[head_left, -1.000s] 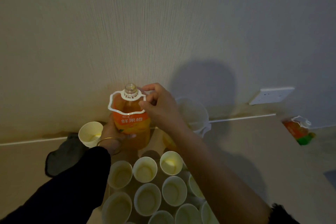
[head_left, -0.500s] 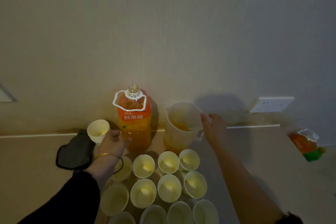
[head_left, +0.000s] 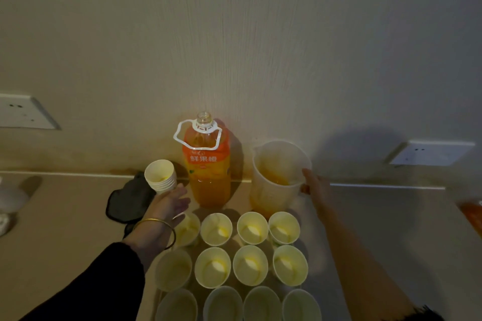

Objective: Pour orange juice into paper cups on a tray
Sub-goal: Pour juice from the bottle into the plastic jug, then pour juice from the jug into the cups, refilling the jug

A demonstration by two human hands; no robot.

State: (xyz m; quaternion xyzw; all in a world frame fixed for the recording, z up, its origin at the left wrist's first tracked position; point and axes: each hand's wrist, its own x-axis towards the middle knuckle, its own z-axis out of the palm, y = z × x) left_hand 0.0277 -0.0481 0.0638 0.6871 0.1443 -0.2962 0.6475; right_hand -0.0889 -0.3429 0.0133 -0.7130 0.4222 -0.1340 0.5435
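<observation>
An uncapped orange juice bottle (head_left: 208,164) with a white carry handle stands upright against the wall. Right of it stands a translucent plastic jug (head_left: 273,185) with a little juice at the bottom. My right hand (head_left: 313,186) grips the jug at its right side, where the handle is. Fingers relaxed and holding nothing, my left hand (head_left: 169,206) hovers just left of the bottle's base. Several paper cups (head_left: 216,229) stand in rows on the tray (head_left: 322,268) in front; their contents are hard to read in the dim light.
A stack of spare paper cups (head_left: 160,177) leans by a black cloth-like item (head_left: 130,200) left of the bottle. Wall sockets sit at the left (head_left: 23,112) and right (head_left: 430,152). Another orange bottle (head_left: 472,214) lies at the right edge.
My right hand left the bottle's neck and moved right to the jug. My left hand let go of the bottle's lower body and drew back slightly.
</observation>
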